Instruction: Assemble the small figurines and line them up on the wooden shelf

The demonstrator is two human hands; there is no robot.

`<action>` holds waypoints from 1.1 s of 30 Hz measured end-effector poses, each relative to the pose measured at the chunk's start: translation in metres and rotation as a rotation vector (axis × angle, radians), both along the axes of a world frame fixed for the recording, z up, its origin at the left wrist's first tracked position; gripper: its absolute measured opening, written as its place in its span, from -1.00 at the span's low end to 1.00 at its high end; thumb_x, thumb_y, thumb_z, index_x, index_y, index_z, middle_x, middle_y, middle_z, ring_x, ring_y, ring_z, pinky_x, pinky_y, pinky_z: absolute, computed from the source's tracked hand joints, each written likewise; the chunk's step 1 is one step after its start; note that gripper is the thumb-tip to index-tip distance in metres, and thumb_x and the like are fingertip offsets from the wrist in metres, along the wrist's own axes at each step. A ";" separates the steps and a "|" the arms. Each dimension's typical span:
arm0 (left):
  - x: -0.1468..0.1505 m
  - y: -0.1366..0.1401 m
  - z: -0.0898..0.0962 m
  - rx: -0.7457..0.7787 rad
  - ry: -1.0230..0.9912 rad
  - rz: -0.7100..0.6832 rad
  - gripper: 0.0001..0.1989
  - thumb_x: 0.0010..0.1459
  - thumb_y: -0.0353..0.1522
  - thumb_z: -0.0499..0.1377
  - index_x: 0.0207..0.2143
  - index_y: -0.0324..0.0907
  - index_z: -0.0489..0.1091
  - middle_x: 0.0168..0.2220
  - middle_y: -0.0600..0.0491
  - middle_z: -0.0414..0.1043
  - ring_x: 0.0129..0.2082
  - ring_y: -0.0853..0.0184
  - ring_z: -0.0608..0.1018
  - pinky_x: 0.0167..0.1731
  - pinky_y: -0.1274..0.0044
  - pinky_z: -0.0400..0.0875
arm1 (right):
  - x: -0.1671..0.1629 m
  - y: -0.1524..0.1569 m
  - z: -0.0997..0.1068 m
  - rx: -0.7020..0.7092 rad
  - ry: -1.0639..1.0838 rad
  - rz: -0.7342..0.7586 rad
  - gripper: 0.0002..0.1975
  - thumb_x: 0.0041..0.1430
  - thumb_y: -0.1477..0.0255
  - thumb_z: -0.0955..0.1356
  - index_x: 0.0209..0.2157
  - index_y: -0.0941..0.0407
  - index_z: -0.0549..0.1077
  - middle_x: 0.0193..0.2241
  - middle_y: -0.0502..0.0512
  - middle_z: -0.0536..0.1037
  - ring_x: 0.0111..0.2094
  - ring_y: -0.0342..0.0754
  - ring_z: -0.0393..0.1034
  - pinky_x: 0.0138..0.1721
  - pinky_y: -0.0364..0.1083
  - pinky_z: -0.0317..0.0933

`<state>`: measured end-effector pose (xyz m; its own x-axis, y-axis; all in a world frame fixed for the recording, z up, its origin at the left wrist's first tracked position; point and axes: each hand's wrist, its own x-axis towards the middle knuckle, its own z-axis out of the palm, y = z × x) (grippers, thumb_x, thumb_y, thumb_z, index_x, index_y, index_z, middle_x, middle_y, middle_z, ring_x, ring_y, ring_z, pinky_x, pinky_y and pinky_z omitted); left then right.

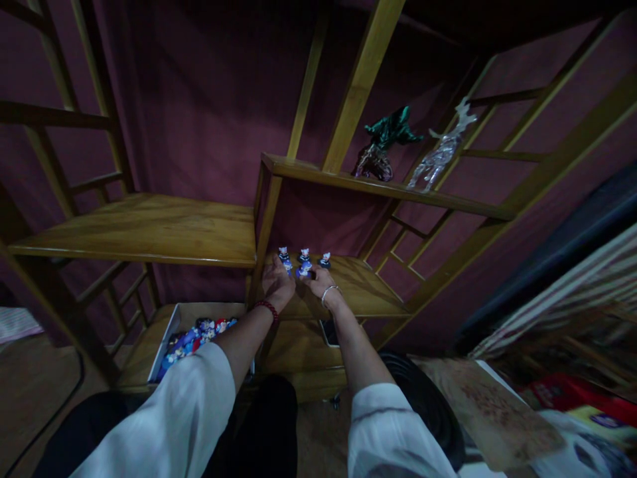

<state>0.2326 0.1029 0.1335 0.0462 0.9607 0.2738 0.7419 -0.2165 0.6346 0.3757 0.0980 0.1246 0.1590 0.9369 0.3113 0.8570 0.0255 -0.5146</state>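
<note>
My left hand [279,284] reaches into a shelf compartment, its fingers closed around a small blue-and-white figurine [287,267]. Beside it, my right hand [321,283] has its fingertips on a second blue-purple figurine [304,269], which stands on the wooden shelf board [358,289]. Behind these two is a row of three little figurines on dark bases: a left one [283,253], a middle one [304,254] and a right one [325,259]. My fingers partly cover the front pair.
Below left, an open box [169,338] holds many colourful figurines. A dark phone-like object [330,333] lies on the lower shelf. Above right stand a green-and-brown statue [385,143] and a clear, glassy statue [442,149]. A wooden upright [267,226] borders the compartment at left.
</note>
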 end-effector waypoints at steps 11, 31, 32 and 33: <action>0.000 -0.001 0.002 -0.001 -0.001 0.003 -0.35 -0.02 -0.37 0.10 0.14 -0.33 0.01 -0.10 -0.17 0.39 -0.02 0.17 0.37 -0.08 0.48 0.24 | -0.001 0.000 -0.002 0.022 0.151 -0.003 -0.77 -0.09 0.36 0.37 -0.32 0.11 0.48 -0.33 0.04 0.55 -0.30 -0.06 0.41 -0.21 -0.12 0.24; -0.001 -0.002 0.000 0.001 -0.009 0.025 -0.38 0.00 -0.35 0.11 0.13 -0.26 0.04 -0.07 -0.13 0.39 -0.03 0.20 0.39 -0.09 0.50 0.25 | -0.003 -0.003 0.005 -0.014 0.142 0.025 -0.73 -0.15 0.30 0.39 -0.35 0.13 0.46 -0.40 0.03 0.52 -0.39 -0.10 0.38 -0.32 -0.15 0.22; -0.001 -0.002 0.000 0.008 -0.008 0.019 -0.38 0.01 -0.36 0.11 0.13 -0.26 0.04 -0.07 -0.13 0.39 -0.03 0.20 0.39 -0.09 0.50 0.25 | -0.003 -0.003 0.005 -0.010 0.140 0.016 -0.73 -0.15 0.29 0.38 -0.35 0.13 0.46 -0.40 0.03 0.52 -0.38 -0.10 0.38 -0.31 -0.15 0.22; -0.001 -0.002 0.000 0.010 -0.006 0.016 -0.39 0.01 -0.36 0.11 0.13 -0.25 0.04 -0.08 -0.13 0.39 -0.03 0.20 0.39 -0.09 0.50 0.25 | -0.003 -0.003 0.005 -0.006 0.136 0.005 -0.72 -0.14 0.29 0.38 -0.34 0.13 0.46 -0.39 0.03 0.52 -0.37 -0.09 0.38 -0.30 -0.14 0.22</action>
<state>0.2318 0.1013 0.1330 0.0291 0.9586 0.2832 0.7415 -0.2107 0.6370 0.3722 0.0950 0.1294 0.1943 0.9396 0.2819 0.7794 0.0267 -0.6260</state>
